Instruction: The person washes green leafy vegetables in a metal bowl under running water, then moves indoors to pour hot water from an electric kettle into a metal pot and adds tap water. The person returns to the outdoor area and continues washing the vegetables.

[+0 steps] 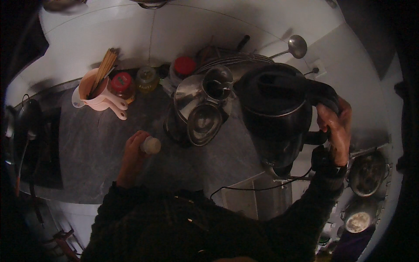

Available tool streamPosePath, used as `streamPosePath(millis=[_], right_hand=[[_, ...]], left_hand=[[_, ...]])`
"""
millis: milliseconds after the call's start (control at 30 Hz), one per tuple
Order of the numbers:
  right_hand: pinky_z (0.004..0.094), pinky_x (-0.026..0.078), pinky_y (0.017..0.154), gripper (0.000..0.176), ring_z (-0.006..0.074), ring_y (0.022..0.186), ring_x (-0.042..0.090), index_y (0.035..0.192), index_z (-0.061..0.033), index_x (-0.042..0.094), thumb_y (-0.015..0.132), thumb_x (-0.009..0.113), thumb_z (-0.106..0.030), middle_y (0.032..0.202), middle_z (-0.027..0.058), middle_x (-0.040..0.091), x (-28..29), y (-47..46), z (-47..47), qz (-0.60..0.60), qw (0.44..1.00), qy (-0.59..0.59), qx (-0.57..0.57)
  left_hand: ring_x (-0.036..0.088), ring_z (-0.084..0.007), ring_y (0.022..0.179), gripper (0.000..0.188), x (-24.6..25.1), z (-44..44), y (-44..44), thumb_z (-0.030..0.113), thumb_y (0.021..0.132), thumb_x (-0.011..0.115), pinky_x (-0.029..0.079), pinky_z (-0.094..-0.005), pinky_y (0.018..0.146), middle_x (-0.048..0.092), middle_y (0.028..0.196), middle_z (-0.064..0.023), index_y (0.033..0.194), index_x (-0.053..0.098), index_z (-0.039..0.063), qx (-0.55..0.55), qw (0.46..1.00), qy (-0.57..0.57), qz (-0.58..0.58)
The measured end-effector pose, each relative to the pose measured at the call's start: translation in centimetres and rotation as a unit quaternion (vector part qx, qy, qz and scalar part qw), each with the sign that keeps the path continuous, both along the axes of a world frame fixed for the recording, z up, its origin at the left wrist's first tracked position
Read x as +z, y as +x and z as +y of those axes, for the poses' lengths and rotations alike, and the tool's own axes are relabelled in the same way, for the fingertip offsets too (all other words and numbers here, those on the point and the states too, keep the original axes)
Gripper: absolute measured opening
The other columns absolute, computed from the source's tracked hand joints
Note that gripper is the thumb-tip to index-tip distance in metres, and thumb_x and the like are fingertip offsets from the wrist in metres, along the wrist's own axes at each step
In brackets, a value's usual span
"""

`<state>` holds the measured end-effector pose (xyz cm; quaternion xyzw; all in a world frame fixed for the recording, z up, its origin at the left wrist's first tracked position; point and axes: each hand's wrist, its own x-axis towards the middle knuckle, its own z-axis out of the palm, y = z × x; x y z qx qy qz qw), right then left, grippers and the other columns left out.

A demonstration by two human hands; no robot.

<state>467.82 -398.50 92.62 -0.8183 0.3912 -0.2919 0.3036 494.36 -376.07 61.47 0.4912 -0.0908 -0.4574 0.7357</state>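
My right hand (337, 127) is closed around the handle of a large black electric kettle (276, 131) with its lid down. The kettle stands roughly upright; I cannot tell whether it rests on the counter or is lifted. In my left hand (134, 150) is a small bottle with a whitish cap (151, 145), its body mostly hidden by the fingers, over the dark grey countertop (98, 144). Between the hands, shiny stainless-steel vessels (204, 124) are grouped together, close to the kettle's left side.
Chopsticks (106, 67) stand in pink plastic scoops (95, 101) beside a red-lidded jar (121, 85) and a glass jar (146, 79). A ladle (297, 46) sticks out behind the kettle. A black cord (255, 189) crosses above a sink (252, 199). Pots (367, 173) sit at right, a cooktop (42, 147) at left.
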Motion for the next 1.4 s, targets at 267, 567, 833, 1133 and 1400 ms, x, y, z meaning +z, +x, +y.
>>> streamPosePath(millis=[267, 567, 833, 1133, 1400], right_hand=[[0.0204, 0.028, 0.042, 0.038, 0.005, 0.045, 0.04, 0.097, 0.0017, 0.064, 0.071, 0.072, -0.025, 0.061, -0.0028, 0.053, 0.0, 0.2, 0.2, 0.003, 1.0, -0.013, -0.01], [0.0197, 0.027, 0.042, 0.037, 0.004, 0.045, 0.039, 0.098, 0.0017, 0.064, 0.072, 0.072, -0.023, 0.061, -0.0041, 0.052, 0.3, 0.6, 0.4, 0.022, 1.0, -0.011, -0.011], [0.0198, 0.027, 0.041, 0.036, 0.0037, 0.045, 0.04, 0.097, 0.0016, 0.064, 0.072, 0.073, -0.023, 0.061, -0.0036, 0.053, 0.4, 1.0, 0.3, 0.012, 1.0, -0.025, 0.009], [0.0192, 0.028, 0.04, 0.035, 0.0033, 0.044, 0.04, 0.098, 0.0013, 0.064, 0.073, 0.073, -0.022, 0.062, -0.0026, 0.054, 0.7, 1.7, 0.4, 0.027, 1.0, -0.011, 0.01], [0.0194, 0.027, 0.04, 0.036, 0.0031, 0.044, 0.039, 0.099, 0.001, 0.064, 0.073, 0.073, -0.022, 0.06, -0.0027, 0.054, 1.1, 2.1, 0.1, 0.053, 0.998, -0.008, 0.032]], left_hand=[[0.056, -0.0111, 0.07, 0.016, -0.2, 0.2, 0.3, 0.024, 0.089, 0.051, 0.047, -0.0258, 0.059, 0.055, 0.08, -0.0009, 0.086, 0.057, 0.009, -0.023, 0.999, -0.018, 0.014], [0.057, -0.0109, 0.073, 0.014, -0.2, 0.3, 0.2, 0.022, 0.089, 0.053, 0.049, -0.0261, 0.06, 0.054, 0.079, -0.0003, 0.085, 0.057, 0.009, -0.011, 0.999, -0.011, 0.029], [0.056, -0.0118, 0.073, 0.015, -1.1, 0.4, 0.4, 0.023, 0.085, 0.054, 0.046, -0.0257, 0.057, 0.054, 0.081, -0.0017, 0.089, 0.058, 0.008, -0.012, 0.999, -0.006, 0.034], [0.054, -0.0121, 0.078, 0.015, -1.5, 0.7, 0.5, 0.021, 0.085, 0.053, 0.046, -0.0262, 0.063, 0.053, 0.084, -0.002, 0.087, 0.058, 0.007, -0.012, 1.0, 0.005, 0.028], [0.055, -0.0123, 0.074, 0.014, -1.2, 0.7, 0.3, 0.022, 0.084, 0.054, 0.047, -0.0271, 0.061, 0.054, 0.082, -0.0017, 0.086, 0.058, 0.009, -0.005, 0.983, 0.034, -0.182]])
